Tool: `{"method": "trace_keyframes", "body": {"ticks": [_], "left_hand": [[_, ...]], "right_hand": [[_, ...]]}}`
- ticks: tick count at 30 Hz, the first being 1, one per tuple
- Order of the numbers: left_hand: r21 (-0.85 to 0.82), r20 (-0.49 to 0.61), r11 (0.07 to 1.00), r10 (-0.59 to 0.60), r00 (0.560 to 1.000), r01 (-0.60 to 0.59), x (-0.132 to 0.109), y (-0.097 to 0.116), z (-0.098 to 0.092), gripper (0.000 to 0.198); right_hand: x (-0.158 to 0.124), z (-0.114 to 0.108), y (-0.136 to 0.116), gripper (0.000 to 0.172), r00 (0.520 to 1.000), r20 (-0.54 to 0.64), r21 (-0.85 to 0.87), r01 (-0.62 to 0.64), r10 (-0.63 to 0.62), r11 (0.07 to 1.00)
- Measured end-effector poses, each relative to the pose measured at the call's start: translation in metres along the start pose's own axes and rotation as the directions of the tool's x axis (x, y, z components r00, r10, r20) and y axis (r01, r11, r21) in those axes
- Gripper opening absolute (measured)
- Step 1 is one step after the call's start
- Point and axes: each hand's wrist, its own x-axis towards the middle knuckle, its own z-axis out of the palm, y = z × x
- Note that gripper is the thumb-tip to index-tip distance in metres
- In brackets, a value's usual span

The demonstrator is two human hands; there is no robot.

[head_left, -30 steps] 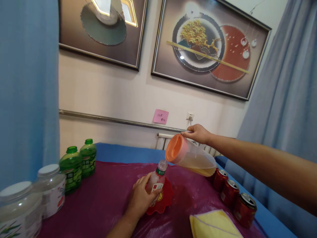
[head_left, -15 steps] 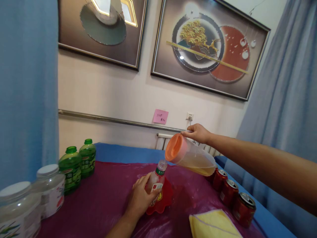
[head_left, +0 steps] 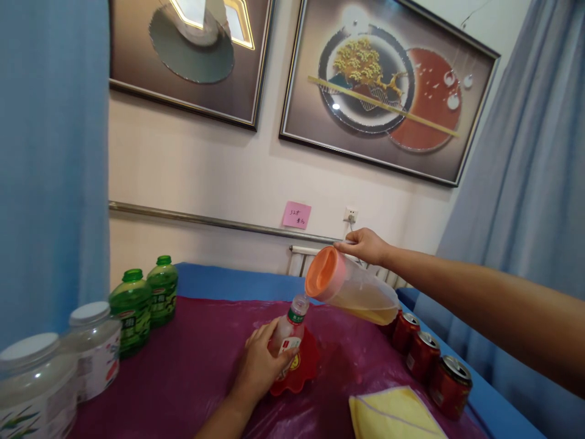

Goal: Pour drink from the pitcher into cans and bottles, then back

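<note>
While a clear bottle (head_left: 289, 329) was wrapped by the fingers (head_left: 261, 333) of the left hand (head_left: 261, 369) over a red dish (head_left: 309, 360), a tilted pitcher (head_left: 359, 292) was gripped by the right hand (head_left: 369, 247). Its orange lid (head_left: 322, 274) was held at the bottle's mouth (head_left: 300, 300).

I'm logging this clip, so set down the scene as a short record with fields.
Left hand: wrapped around an uncapped clear bottle
Right hand: holding a tilted pitcher with an orange lid
Pitcher contents: pale yellow liquid
Lid edge: close by the bottle's mouth; flow cannot be made out
Under or behind bottle: red scalloped dish; bottle's base hidden
Image left: two white-lidded jars, two green bottles
Image right: red cans, yellow cloth
</note>
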Motion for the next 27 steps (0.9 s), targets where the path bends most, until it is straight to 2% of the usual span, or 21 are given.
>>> {"method": "trace_keyframes", "body": {"ticks": [19,27], "left_hand": [[-0.047,0.002,0.999,0.026,1.0,-0.026,-0.0005,-0.0049,0.0022,0.066],[-0.049,-0.002,0.999,0.021,1.0,-0.021,-0.0002,-0.0052,0.0024,0.066]], "right_hand": [[-0.0017,0.0001,-0.0059,0.062,1.0,0.008,-0.019,-0.022,0.022,1.0],[-0.0009,0.0002,-0.004,0.064,1.0,-0.004,0.0,0.008,-0.008,1.0]]}}
